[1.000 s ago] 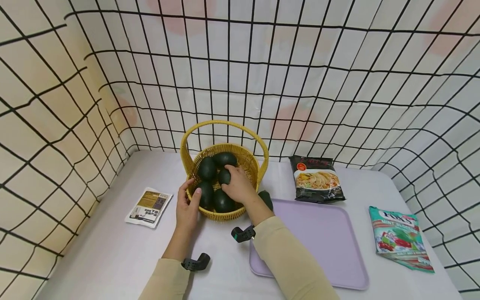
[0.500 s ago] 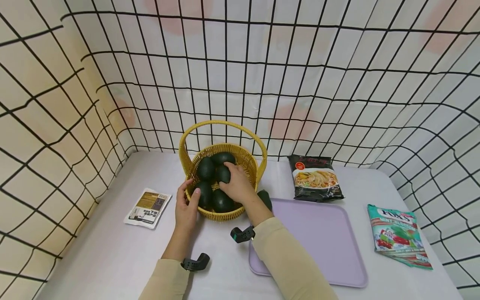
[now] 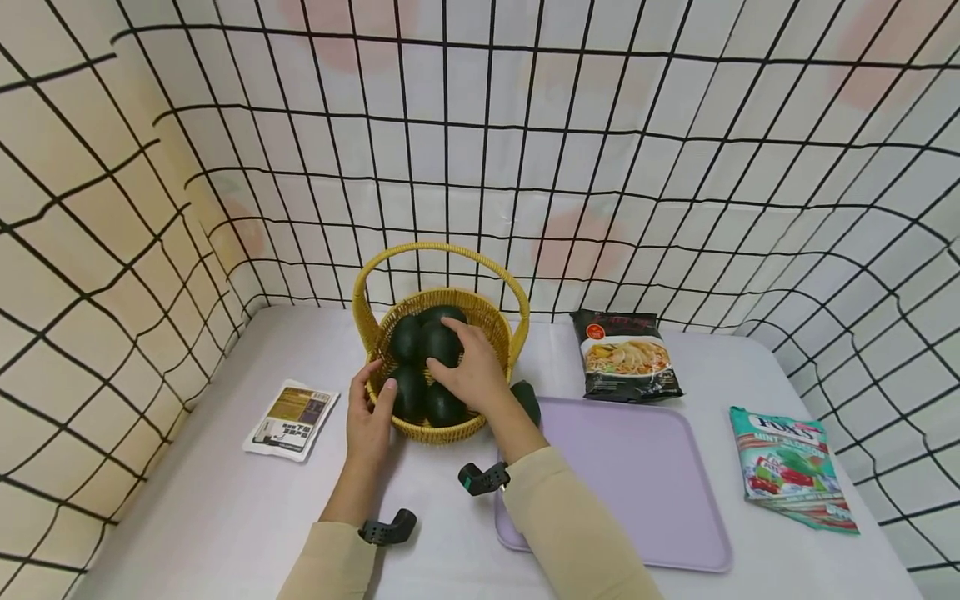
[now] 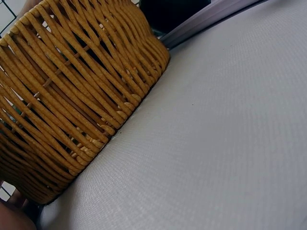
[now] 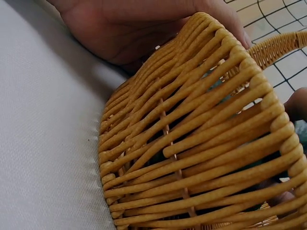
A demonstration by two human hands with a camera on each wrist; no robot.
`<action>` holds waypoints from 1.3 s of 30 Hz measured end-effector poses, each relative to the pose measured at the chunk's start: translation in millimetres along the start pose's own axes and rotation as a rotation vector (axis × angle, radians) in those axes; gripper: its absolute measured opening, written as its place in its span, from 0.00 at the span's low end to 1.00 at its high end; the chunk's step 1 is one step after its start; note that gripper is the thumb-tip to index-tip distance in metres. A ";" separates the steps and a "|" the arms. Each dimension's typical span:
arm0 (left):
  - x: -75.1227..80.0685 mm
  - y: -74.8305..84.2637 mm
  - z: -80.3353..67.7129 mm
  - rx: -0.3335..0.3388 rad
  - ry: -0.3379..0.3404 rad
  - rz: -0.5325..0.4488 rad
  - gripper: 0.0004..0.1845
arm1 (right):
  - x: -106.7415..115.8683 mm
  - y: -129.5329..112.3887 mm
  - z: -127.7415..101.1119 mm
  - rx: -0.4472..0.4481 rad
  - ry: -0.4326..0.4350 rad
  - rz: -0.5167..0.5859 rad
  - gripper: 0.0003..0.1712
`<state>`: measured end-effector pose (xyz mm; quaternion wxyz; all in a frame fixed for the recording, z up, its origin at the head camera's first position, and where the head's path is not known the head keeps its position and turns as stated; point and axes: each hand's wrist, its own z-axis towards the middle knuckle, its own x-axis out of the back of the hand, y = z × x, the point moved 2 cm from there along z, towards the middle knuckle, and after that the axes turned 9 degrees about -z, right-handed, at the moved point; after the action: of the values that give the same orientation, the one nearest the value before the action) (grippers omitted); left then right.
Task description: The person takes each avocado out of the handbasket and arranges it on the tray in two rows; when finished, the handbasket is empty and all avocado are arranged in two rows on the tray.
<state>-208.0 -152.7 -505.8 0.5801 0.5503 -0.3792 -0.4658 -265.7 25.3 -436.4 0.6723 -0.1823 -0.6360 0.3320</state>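
In the head view a yellow woven basket (image 3: 442,434) with a tall arched handle holds several dark green avocados (image 3: 406,339). My right hand (image 3: 476,372) reaches over the basket's right side and pinches one avocado (image 3: 440,344) between thumb and fingers, close against the others. At the left front, my left hand (image 3: 369,425) grips the basket's rim, its thumb over the edge. The right wrist view shows the basket wall (image 5: 206,143) up close, with the left hand (image 5: 124,28) against it. In the left wrist view the basket (image 4: 86,81) hides most of the fruit.
Another avocado (image 3: 527,402) lies beside the basket at the corner of a purple tray (image 3: 630,483), partly behind the right forearm. A black noodle packet (image 3: 628,357), a green candy bag (image 3: 795,471) and a white-brown pouch (image 3: 292,419) lie around. Black wire mesh (image 3: 480,150) encloses the table.
The avocado in my right hand has shifted slightly left and now shows more, nearly touching the neighbouring ones. My left hand stays on the rim. The whole head view has drifted slightly.
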 end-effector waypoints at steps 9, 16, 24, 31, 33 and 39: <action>0.9 2.1 -2.3 0.008 -0.002 0.005 0.25 | 1.5 0.1 -4.9 0.026 0.055 0.037 0.41; 0.2 1.6 -2.6 0.007 -0.014 0.009 0.26 | 4.7 -1.1 -7.4 0.079 0.108 0.165 0.39; 0.0 3.3 -2.4 0.000 -0.008 0.008 0.25 | 14.0 -3.7 -21.1 0.143 0.157 0.308 0.39; 0.2 3.2 -1.9 -0.003 -0.001 0.012 0.25 | 25.7 -8.0 -49.4 0.130 0.088 0.620 0.40; 0.4 3.0 -1.4 -0.004 -0.002 0.015 0.25 | 29.7 -9.7 -58.3 0.132 0.085 0.662 0.41; 0.9 2.1 -0.8 -0.005 -0.001 0.010 0.26 | 41.4 -8.4 -77.3 0.161 0.102 0.685 0.39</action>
<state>-206.8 -153.4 -503.8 0.5836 0.5467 -0.3812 -0.4640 -189.6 61.1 -410.0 0.5651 -0.3477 -0.4755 0.5776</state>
